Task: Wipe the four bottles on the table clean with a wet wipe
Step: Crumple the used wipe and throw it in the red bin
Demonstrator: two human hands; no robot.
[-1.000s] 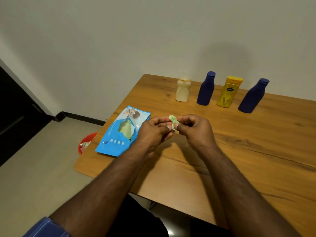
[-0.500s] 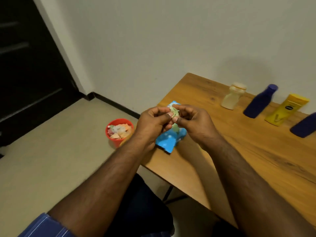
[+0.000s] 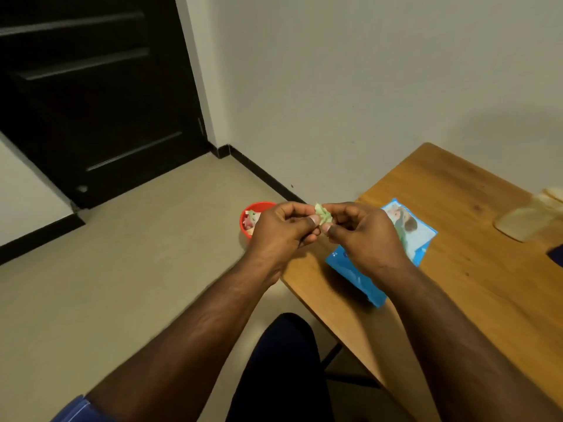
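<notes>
A small crumpled pale-green wet wipe [image 3: 323, 214] is pinched between the fingertips of my left hand [image 3: 281, 229] and my right hand [image 3: 364, 236], held past the table's left edge. The blue wet-wipe pack [image 3: 417, 239] lies on the wooden table [image 3: 487, 284] under my right hand. At the right border only a blurred cream bottle [image 3: 527, 220] and a sliver of a dark blue bottle [image 3: 556, 254] show. The other bottles are out of view.
A red bin [image 3: 248, 217] holding used wipes stands on the floor just left of the table, behind my left hand. A dark door [image 3: 91, 102] fills the upper left. The beige floor stretches to the left.
The view has swung left, so the bottles slid off to the right and the door and bin came in. Both hands moved with it, still pinching the wipe.
</notes>
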